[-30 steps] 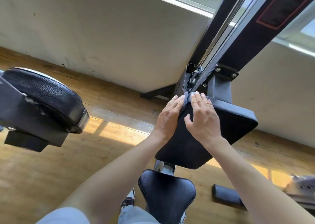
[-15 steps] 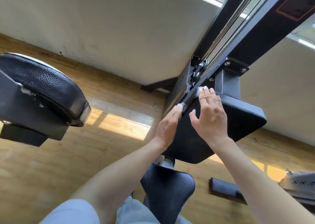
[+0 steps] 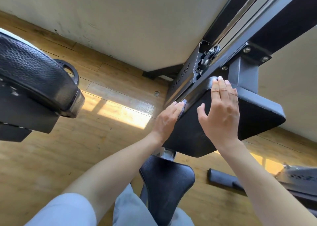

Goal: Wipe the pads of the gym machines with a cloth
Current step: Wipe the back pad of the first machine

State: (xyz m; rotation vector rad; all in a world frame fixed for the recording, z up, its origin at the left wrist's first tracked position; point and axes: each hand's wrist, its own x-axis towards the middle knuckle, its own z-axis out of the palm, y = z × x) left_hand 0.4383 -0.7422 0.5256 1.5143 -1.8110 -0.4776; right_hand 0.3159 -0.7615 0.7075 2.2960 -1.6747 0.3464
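Presently: left hand (image 3: 169, 118) presses grey cloth (image 3: 183, 105) flat against black pad (image 3: 253, 115) left edge | right hand (image 3: 221, 112) flat on pad top, fingers straight, grasping nothing.

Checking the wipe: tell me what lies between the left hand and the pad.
Head view: a grey cloth lies under the left hand, against the pad edge.

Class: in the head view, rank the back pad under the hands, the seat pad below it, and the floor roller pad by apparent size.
1. back pad
2. seat pad, though nearness to the camera may flatter it
3. roller pad
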